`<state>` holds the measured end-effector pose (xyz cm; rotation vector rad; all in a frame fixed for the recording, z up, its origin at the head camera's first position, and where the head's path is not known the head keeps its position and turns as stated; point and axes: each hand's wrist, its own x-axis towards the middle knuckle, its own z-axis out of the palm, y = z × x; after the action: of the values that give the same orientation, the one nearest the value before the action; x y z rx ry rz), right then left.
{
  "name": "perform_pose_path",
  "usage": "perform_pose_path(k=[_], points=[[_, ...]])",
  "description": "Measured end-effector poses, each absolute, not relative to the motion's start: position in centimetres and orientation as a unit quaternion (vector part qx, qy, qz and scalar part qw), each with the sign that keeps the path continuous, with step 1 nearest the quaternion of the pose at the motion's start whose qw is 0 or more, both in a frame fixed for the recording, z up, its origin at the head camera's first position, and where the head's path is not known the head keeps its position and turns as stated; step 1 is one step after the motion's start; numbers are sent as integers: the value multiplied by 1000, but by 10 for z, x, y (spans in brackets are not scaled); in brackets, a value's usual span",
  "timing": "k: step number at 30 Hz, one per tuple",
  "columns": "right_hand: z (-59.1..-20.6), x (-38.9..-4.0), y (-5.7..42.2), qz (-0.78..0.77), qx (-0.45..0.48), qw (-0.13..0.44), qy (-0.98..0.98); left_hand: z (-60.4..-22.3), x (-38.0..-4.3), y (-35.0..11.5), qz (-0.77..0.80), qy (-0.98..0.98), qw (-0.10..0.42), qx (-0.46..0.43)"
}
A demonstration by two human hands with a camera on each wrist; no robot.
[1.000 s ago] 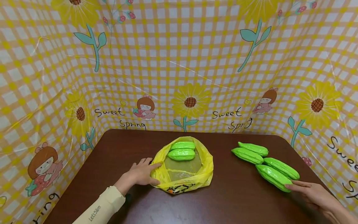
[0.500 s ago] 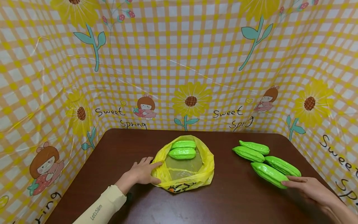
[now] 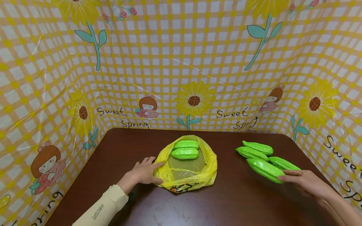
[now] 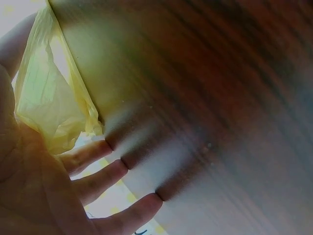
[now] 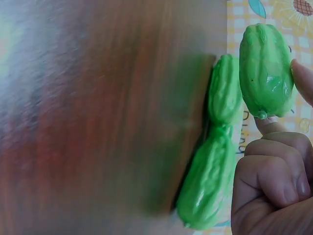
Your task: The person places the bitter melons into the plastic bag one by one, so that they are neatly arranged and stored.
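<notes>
The left hand is kept where it was a second ago, fingers spread and nearly straight, with the yellow plastic bag touched at its left rim (three fingertips are seen set on the table in the left wrist view). Two green gourds are held side by side inside the open bag, unmoved. Farther right, the held gourd has been shifted leftward, and its neighbours are now partly overlapped by it. It is bright green, glossy, ridged lengthwise and tapered. Three more gourds are left behind it on the table. Its near end is pinched between thumb and forefinger by the right hand, the other fingers being curled in.
</notes>
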<state>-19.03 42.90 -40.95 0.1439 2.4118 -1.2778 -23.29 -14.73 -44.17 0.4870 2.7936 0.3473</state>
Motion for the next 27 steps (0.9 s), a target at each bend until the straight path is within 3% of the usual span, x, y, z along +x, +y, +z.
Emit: perform_pose_path(k=[10,27], points=[[-393,-205,413,-407,5,199,892,-446,-236,-148,118,969,142,166],[-373,-230,373,-462,-26,187,867,-443,-236,-147,110,969,147,165]])
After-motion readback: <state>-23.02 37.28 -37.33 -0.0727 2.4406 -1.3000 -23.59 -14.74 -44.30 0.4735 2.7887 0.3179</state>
